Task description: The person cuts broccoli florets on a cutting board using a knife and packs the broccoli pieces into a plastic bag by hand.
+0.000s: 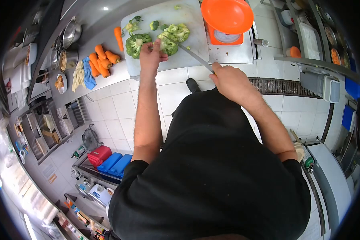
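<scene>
My right hand (233, 82) is wrapped round the handle of a kitchen knife (199, 58). The blade points up and left, its tip end among broccoli pieces (169, 46) on a white cutting board (192, 18). My left hand (151, 58) is closed, fingers curled at the broccoli between a dark green head (136, 45) and the lighter pieces; its grip is partly hidden by the hand itself. Smaller florets (154, 25) and a stalky piece (131, 27) lie farther back on the board.
Several carrots (101, 61) lie left of the board, one carrot (119, 39) beside its edge. Nearby are a blue cloth (89, 74), a yellowish cloth (79, 76) and metal bowls (71, 34). Right of the board stands a scale (227, 37) with an orange bowl (228, 15) on top.
</scene>
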Tool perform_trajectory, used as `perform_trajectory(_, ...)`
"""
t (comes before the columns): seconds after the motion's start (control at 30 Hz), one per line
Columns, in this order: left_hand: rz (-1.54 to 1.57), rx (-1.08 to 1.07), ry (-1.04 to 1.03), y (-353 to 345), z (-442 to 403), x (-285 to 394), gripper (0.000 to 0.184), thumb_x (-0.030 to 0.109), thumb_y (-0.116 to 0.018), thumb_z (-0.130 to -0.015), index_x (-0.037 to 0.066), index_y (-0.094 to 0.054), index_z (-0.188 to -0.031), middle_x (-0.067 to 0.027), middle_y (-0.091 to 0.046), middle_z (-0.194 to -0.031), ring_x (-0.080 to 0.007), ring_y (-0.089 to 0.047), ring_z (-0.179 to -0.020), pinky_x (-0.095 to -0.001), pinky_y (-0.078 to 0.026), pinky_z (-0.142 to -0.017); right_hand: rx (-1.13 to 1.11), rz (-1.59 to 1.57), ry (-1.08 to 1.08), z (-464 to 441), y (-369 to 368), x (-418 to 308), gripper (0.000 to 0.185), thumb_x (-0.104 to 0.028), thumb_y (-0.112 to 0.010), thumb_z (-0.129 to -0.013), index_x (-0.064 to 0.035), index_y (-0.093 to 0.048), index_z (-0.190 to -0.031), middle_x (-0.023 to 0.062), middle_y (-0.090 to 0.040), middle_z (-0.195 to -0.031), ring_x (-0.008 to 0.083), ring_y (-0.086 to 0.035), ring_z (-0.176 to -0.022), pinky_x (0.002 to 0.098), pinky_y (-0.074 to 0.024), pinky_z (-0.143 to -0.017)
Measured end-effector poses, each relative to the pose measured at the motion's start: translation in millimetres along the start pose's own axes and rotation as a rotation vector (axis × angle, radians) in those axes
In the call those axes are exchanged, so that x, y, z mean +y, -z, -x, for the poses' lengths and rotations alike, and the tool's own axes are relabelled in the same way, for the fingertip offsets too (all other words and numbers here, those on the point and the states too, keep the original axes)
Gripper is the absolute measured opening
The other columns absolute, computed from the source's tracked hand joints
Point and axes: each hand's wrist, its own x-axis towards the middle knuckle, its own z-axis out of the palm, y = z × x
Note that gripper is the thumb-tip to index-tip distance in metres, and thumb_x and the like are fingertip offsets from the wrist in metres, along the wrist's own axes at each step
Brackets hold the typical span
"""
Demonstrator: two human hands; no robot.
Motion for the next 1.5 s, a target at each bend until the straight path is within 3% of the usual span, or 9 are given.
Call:
perform_trajectory(0.37,0.026,0.010,0.016,-1,-2,-3,0.056,0.041,-0.072,-0.107,-0.008,-0.055,-0.127,-0.0155,-0.067,-0.091,-0.0226,-0.072,-0.070,-0.0361,-0.066,-0.065,0.035,-0.001,0.024,2,-12,0,0.029,-0.024,-0.063,-0.108,0.0035,-0.060,-0.117,0.0258,-0.074,-0.087,0.0480,-0.074,-0.086,0.0603,-0.0575,-0.079)
perform_trajectory(0.47,0.053,0.010,-0.002,-1,-3,-3,0.053,0.037,-0.073,-0.107,-0.009,-0.053,-0.125,-0.0143,-0.067,-0.085,-0.0205,-0.071,-0.064,-0.0344,-0.064,-0.057,0.032,-0.002,0.018,2,-14,-1,0.029,-0.024,-0.063,-0.108,0.0035,-0.060,-0.117,0.0261,-0.074,-0.087,0.0482,-0.073,-0.087,0.0603,-0.0572,-0.079)
perform_trajectory(0.67,0.036,-0.014,0.014,0,2,1,0.050,0.034,-0.072,-0.108,-0.009,-0.057,-0.127,-0.0183,-0.069,-0.095,-0.0240,-0.074,-0.074,-0.0368,-0.067,-0.070,0.016,-0.018,0.035,-13,-20,-4,0.026,-0.020,-0.059,-0.109,0.0046,-0.060,-0.117,0.0261,-0.075,-0.089,0.0474,-0.074,-0.089,0.0587,-0.0576,-0.080)
perform_trajectory(0.97,0.021,-0.030,-0.016,1,1,-2,0.051,0.036,-0.069,-0.109,-0.008,-0.057,-0.132,-0.0172,-0.071,-0.097,-0.0233,-0.074,-0.075,-0.0358,-0.067,-0.069,0.049,0.060,0.072,-42,-34,-3,0.026,-0.021,-0.059,-0.109,0.0034,-0.061,-0.116,0.0259,-0.075,-0.091,0.0466,-0.075,-0.090,0.0576,-0.0583,-0.080)
perform_trajectory(1.07,-0.244,0.054,-0.004,-4,14,15,0.050,0.035,-0.069,-0.109,-0.002,-0.058,-0.139,-0.0161,-0.072,-0.098,-0.0236,-0.075,-0.078,-0.0365,-0.065,-0.072,0.049,0.045,0.067,-37,-20,0,0.027,-0.023,-0.061,-0.108,0.0024,-0.061,-0.115,0.0258,-0.075,-0.091,0.0476,-0.074,-0.090,0.0582,-0.0581,-0.080)
perform_trajectory(1.17,-0.858,0.369,-0.543,3,4,-8,0.044,0.035,-0.070,-0.107,0.007,-0.066,-0.141,-0.0153,-0.074,-0.108,-0.0249,-0.075,-0.086,-0.0378,-0.063,-0.076,0.044,0.015,0.045,-33,-8,3,0.027,-0.024,-0.063,-0.107,0.0020,-0.061,-0.114,0.0258,-0.075,-0.092,0.0485,-0.073,-0.090,0.0590,-0.0577,-0.080)
perform_trajectory(1.27,-0.766,0.367,-0.673,1,10,-3,0.039,0.035,-0.072,-0.105,0.013,-0.074,-0.136,-0.0142,-0.073,-0.123,-0.0266,-0.074,-0.094,-0.0389,-0.062,-0.079,0.042,0.003,0.047,-35,-9,11,0.028,-0.025,-0.064,-0.107,0.0018,-0.061,-0.113,0.0257,-0.074,-0.091,0.0487,-0.073,-0.089,0.0594,-0.0574,-0.080)
perform_trajectory(1.37,-0.781,0.179,-0.667,9,6,-7,0.038,0.034,-0.074,-0.103,0.012,-0.077,-0.133,-0.0160,-0.068,-0.136,-0.0272,-0.075,-0.096,-0.0392,-0.062,-0.078,0.071,0.018,0.063,-47,-20,17,0.028,-0.025,-0.064,-0.107,0.0018,-0.060,-0.114,0.0254,-0.074,-0.090,0.0485,-0.073,-0.089,0.0596,-0.0573,-0.081)
perform_trajectory(1.5,-0.759,0.101,-0.614,8,18,4,0.042,0.029,-0.078,-0.098,0.007,-0.074,-0.134,-0.0183,-0.068,-0.133,-0.0314,-0.075,-0.093,-0.0425,-0.062,-0.078,0.076,0.023,0.064,-51,-23,18,0.029,-0.026,-0.064,-0.107,0.0016,-0.060,-0.115,0.0251,-0.075,-0.091,0.0482,-0.073,-0.090,0.0597,-0.0573,-0.080)
